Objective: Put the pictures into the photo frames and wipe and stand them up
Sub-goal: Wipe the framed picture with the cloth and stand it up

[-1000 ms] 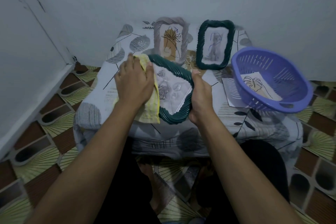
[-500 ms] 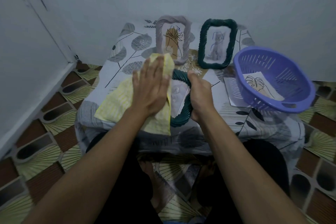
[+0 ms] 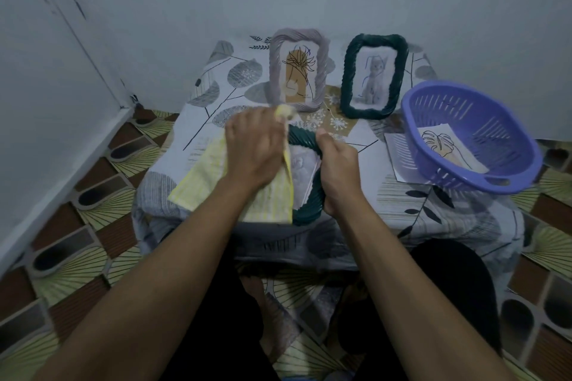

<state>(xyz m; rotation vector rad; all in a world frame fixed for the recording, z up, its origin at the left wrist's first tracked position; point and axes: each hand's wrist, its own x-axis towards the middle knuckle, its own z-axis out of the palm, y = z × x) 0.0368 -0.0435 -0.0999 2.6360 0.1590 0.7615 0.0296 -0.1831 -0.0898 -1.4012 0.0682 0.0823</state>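
Observation:
A dark green rope-edged photo frame (image 3: 309, 207) with a picture in it lies tilted at the table's near edge. My right hand (image 3: 337, 170) grips its right side. My left hand (image 3: 253, 148) presses a yellow cloth (image 3: 204, 176) onto the frame's left half, and the cloth hides that part. Behind them a grey frame (image 3: 297, 68) with a plant drawing and a second dark green frame (image 3: 373, 76) with a cat picture stand upright by the wall.
A purple basket (image 3: 470, 136) on the right of the cloth-covered table (image 3: 216, 77) holds a loose leaf drawing (image 3: 445, 148) and rests on another sheet (image 3: 397, 151). Walls close in at the left and behind. Patterned floor tiles (image 3: 93, 219) surround the table.
My left hand has swept the yellow cloth across the frame's face and drawn back toward the left side, the cloth spreading out to the left. My right hand kept its hold.

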